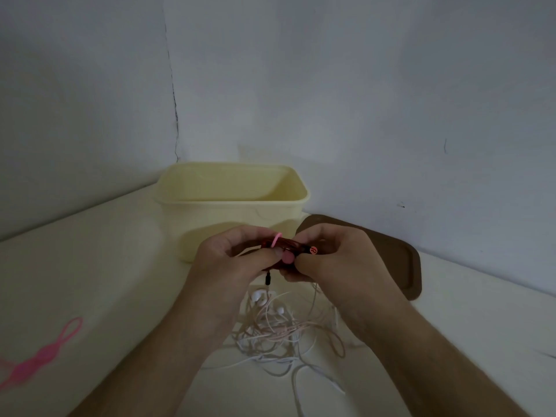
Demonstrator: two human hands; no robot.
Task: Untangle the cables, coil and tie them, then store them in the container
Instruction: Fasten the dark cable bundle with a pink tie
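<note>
Now my left hand [237,260] and right hand [328,254] are pinching a coiled red cable [288,246] with fingers curled, over tangled white cables [279,335] on the desk [105,281]; behind are sitting a pale yellow plastic container [231,206] and a brown lid [403,260].

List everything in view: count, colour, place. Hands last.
container: one, pale yellow, open, at the back of the table against the wall.
lid: one, brown, flat on the table right of the container, partly behind the right hand.
red cable: one coiled bundle, dark red, held between both hands in front of the container, black plug hanging below.
pink tie: one, pink, looped round the red cable.
loose cables: a tangle, white and pale pink, count cannot be told, on the table under the hands.
spare ties: a few, pink, at the table's left edge.
table: one, cream.
left hand: grips the red cable.
right hand: grips the red cable.
</note>
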